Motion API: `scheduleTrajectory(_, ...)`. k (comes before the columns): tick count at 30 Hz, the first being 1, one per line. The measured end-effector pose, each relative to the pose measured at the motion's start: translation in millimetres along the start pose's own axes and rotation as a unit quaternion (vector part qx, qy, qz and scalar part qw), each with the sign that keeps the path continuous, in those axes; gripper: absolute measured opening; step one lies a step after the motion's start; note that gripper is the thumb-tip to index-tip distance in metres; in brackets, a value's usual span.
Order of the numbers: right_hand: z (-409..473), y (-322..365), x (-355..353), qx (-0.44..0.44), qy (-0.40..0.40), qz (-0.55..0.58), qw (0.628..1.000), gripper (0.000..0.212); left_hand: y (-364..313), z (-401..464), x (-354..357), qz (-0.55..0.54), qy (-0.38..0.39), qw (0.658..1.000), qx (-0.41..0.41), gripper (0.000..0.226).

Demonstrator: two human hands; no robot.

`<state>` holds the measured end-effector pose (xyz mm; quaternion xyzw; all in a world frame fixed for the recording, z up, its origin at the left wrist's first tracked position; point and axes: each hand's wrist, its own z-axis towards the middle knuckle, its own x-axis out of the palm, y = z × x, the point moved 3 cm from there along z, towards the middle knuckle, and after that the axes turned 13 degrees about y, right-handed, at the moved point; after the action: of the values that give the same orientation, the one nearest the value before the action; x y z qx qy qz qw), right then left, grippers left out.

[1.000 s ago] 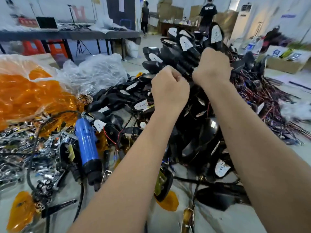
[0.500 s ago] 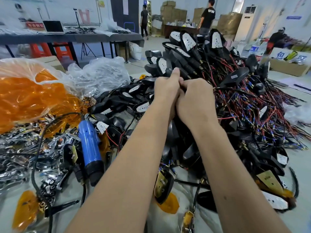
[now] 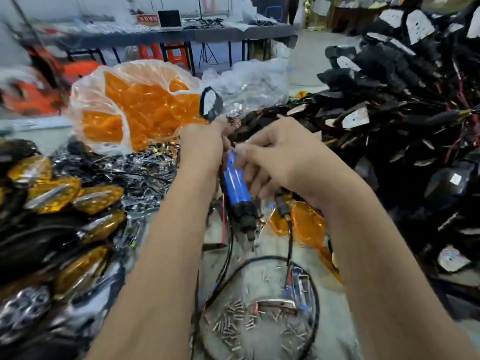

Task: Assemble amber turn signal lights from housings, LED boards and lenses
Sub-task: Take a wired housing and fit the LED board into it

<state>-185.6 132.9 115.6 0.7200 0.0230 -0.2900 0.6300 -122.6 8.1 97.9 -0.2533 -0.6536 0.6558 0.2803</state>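
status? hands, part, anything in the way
Left hand grips black housing. Right hand curled at its wire end, contents blurred. Blue screwdriver lies just below the hands.

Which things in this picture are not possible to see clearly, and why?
Head view only:
- Left hand holds a black housing; its lower part is hidden behind the fingers.
- Right hand: motion blur hides what its fingers touch.
- Blue screwdriver: top covered by both hands.
- Screws: too small to count.
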Motion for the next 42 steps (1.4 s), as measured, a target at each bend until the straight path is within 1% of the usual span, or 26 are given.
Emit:
scheduleTrajectory(1, 12, -5, 9, 0.002, -0.046, 0.029, 0.999, 0.035, 8, -12, -16, 0.029, -0.010, 1.000, 0.005, 0.032)
scheduleTrajectory(2, 24, -11, 18, 0.010, -0.079, 0.034, 0.996, 0.037, 18, -23, -31, 0.060, -0.013, 0.998, 0.003, 0.034)
scheduleTrajectory(3, 36, -16, 27, 0.026, -0.086, 0.015, 0.996, 0.043, 28, -35, -41, 0.079, -0.007, 0.997, -0.004, 0.036)
scheduleTrajectory(5, 55, -21, 53, 0.046, -0.049, -0.009, 0.998, 0.058, 43, -57, -57, 0.128, 0.030, 0.991, -0.014, 0.037)
scheduleTrajectory(6, 61, -22, 64, 0.039, -0.039, 0.007, 0.998, 0.060, 48, -64, -63, 0.166, 0.056, 0.984, -0.018, 0.037)
scheduleTrajectory(7, 65, -23, 72, 0.027, -0.036, 0.036, 0.998, 0.057, 53, -71, -68, 0.203, 0.079, 0.976, -0.023, 0.038)
scheduleTrajectory(9, 68, -29, 82, 0.013, -0.030, 0.064, 0.997, 0.043, 59, -78, -76, 0.256, 0.111, 0.960, -0.034, 0.041)
scheduleTrajectory(11, 72, -33, 88, 0.008, 0.001, 0.065, 0.998, 0.041, 61, -81, -83, 0.227, 0.121, 0.965, -0.053, 0.047)
scheduleTrajectory(13, 72, -34, 93, 0.008, 0.051, 0.082, 0.995, 0.038, 63, -80, -92, 0.168, 0.085, 0.980, -0.068, 0.062)
scheduleTrajectory(14, 71, -33, 94, 0.004, 0.081, 0.092, 0.992, 0.034, 63, -77, -96, 0.161, 0.067, 0.982, -0.067, 0.067)
scheduleTrajectory(16, 68, -31, 97, -0.005, 0.131, 0.101, 0.986, 0.025, 66, -75, -100, 0.160, 0.063, 0.983, -0.057, 0.070)
scheduleTrajectory(17, 68, -32, 97, -0.009, 0.141, 0.102, 0.985, 0.023, 68, -73, -99, 0.148, 0.069, 0.985, -0.052, 0.067)
scheduleTrajectory(19, 71, -35, 96, -0.012, 0.135, 0.099, 0.986, 0.020, 74, -71, -98, 0.136, 0.084, 0.986, -0.045, 0.052)
scheduleTrajectory(20, 73, -38, 96, -0.010, 0.127, 0.093, 0.987, 0.018, 78, -69, -99, 0.142, 0.087, 0.985, -0.038, 0.042)
scheduleTrajectory(21, 75, -40, 96, -0.008, 0.121, 0.088, 0.989, 0.018, 80, -67, -99, 0.151, 0.081, 0.985, -0.027, 0.032)
scheduleTrajectory(22, 76, -43, 95, -0.005, 0.119, 0.091, 0.989, 0.018, 82, -64, -99, 0.156, 0.070, 0.985, -0.015, 0.027)
scheduleTrajectory(24, 79, -47, 96, -0.013, 0.120, 0.116, 0.986, 0.019, 85, -61, -101, 0.152, 0.061, 0.986, 0.005, 0.025)
scheduleTrajectory(28, 79, -49, 97, -0.063, 0.090, 0.179, 0.978, 0.012, 91, -61, -102, 0.117, 0.080, 0.990, 0.013, 0.025)
scheduleTrajectory(31, 83, -50, 98, -0.080, 0.069, 0.168, 0.980, 0.011, 93, -61, -100, 0.101, 0.097, 0.990, 0.011, 0.025)
scheduleTrajectory(33, 84, -52, 94, -0.083, 0.062, 0.169, 0.980, 0.009, 93, -62, -94, 0.062, 0.119, 0.991, -0.004, 0.023)
scheduleTrajectory(35, 85, -54, 96, -0.098, 0.073, 0.174, 0.977, 0.009, 94, -64, -93, 0.040, 0.127, 0.991, -0.012, 0.023)
scheduleTrajectory(37, 85, -55, 98, -0.117, 0.078, 0.167, 0.976, 0.011, 93, -66, -95, 0.048, 0.122, 0.991, -0.013, 0.022)
scheduleTrajectory(40, 84, -54, 95, -0.131, 0.054, 0.162, 0.977, 0.011, 90, -66, -93, 0.025, 0.130, 0.991, -0.024, 0.020)
scheduleTrajectory(42, 84, -52, 95, -0.144, 0.039, 0.165, 0.975, 0.012, 88, -67, -92, 0.009, 0.144, 0.989, -0.026, 0.015)
